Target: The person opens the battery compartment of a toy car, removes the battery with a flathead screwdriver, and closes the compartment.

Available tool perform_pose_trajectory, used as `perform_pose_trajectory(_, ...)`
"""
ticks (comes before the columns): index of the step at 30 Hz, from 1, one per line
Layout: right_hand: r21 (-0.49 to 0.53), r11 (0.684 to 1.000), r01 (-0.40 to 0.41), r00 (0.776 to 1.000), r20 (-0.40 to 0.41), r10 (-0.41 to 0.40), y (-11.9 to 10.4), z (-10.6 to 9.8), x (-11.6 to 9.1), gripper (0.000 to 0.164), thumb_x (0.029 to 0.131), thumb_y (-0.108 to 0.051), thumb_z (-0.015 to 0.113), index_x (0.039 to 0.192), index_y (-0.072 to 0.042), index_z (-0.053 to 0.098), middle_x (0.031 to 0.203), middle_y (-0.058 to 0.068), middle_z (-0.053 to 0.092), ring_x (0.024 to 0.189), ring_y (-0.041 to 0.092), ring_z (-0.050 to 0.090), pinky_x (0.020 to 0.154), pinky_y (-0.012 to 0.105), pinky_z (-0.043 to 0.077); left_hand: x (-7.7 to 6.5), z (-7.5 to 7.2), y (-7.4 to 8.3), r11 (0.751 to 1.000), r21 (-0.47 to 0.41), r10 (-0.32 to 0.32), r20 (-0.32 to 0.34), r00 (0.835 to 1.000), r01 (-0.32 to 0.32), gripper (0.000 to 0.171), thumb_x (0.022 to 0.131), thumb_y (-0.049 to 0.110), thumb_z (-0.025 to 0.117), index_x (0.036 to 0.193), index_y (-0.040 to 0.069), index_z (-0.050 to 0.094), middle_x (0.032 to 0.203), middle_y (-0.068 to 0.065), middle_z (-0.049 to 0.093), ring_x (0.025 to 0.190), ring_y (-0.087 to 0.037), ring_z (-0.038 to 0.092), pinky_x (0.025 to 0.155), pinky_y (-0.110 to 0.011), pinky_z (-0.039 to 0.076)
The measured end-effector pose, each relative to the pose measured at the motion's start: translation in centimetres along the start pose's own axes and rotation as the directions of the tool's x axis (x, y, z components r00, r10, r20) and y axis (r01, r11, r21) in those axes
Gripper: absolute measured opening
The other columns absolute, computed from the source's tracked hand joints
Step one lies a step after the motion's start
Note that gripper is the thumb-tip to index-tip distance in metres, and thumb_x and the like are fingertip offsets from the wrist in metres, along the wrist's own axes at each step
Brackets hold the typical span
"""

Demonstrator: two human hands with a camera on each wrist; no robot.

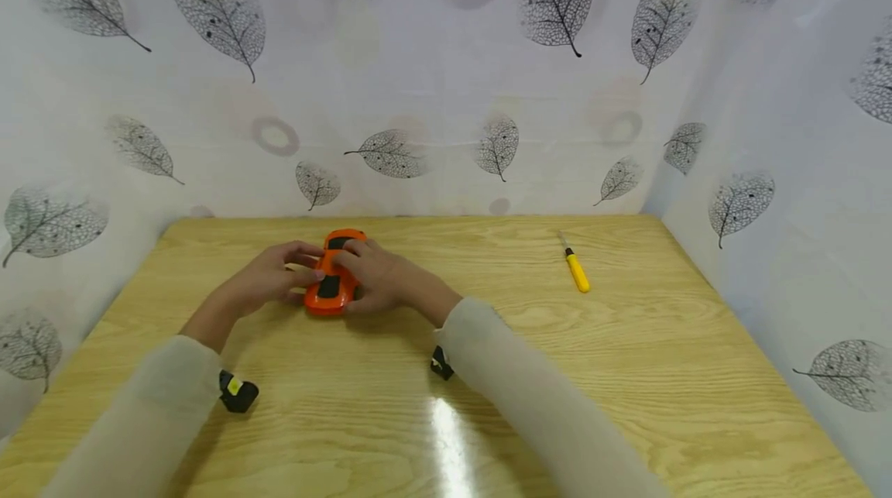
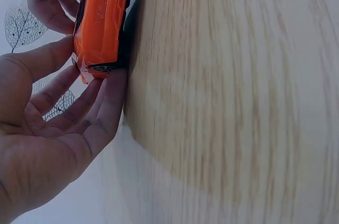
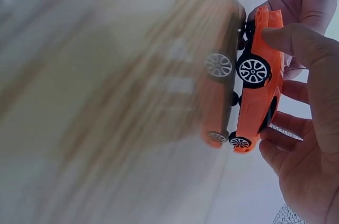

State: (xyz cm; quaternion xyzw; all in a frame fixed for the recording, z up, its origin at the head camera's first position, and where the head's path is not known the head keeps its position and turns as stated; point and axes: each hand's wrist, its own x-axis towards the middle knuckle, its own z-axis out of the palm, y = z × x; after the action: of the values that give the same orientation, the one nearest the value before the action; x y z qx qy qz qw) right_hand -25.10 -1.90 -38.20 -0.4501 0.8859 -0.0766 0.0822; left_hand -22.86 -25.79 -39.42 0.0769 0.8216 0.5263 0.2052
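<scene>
An orange toy car [image 1: 326, 264] with dark windows sits toward the table's far left, between both hands. From the left side, my left hand [image 1: 272, 275] holds it, thumb on the upper edge and fingers along the lower side, as the left wrist view shows on the car's body [image 2: 100, 20]. My right hand [image 1: 383, 277] grips it from the other side, its thumb [image 3: 288, 38] pressed against the flank near one end and the fingers reaching over the top. Silver-spoked wheels [image 3: 253, 70] face the tabletop's edge-on surface, close to their reflection.
A screwdriver [image 1: 578, 273] with a yellow handle lies at the right on the wood-grain table [image 1: 627, 374]. Leaf-patterned white cloth [image 1: 418, 95] surrounds the back and sides. Small black wrist devices [image 1: 240, 393] show beside the sleeves.
</scene>
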Motion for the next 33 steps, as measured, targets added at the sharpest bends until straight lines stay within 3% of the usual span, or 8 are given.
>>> perform_pose_trajectory(10, 0.009, 0.999, 0.037, 0.999, -0.035, -0.037, 1.9, 0.4, -1.7, 0.076, 0.09, -0.053, 0.073, 0.151, -0.019, 0.041, 0.148, 0.008, 0.04, 0.131, 0.027, 0.041, 0.112, 0.039, 0.045, 1.3, 1.8, 0.5, 1.0, -0.03, -0.007, 0.001, 1.0, 0.007, 0.055, 0.102, 0.015, 0.065, 0.149, 0.0, 0.041, 0.15, -0.028, 0.038, 0.124, -0.041, 0.054, 0.088, -0.042, 0.062)
perform_pose_trajectory(33, -0.044, 0.999, 0.026, 0.998, -0.051, -0.029, 5.2, 0.3, -7.1, 0.075, 0.089, -0.052, 0.072, 0.149, -0.017, 0.044, 0.151, 0.01, 0.042, 0.131, 0.029, 0.046, 0.106, 0.043, 0.051, 3.7, 7.4, 3.1, 0.998, -0.059, 0.0, 0.008, 1.0, 0.0, 0.051, 0.102, 0.014, 0.066, 0.145, 0.001, 0.043, 0.147, -0.027, 0.042, 0.12, -0.041, 0.06, 0.083, -0.042, 0.063)
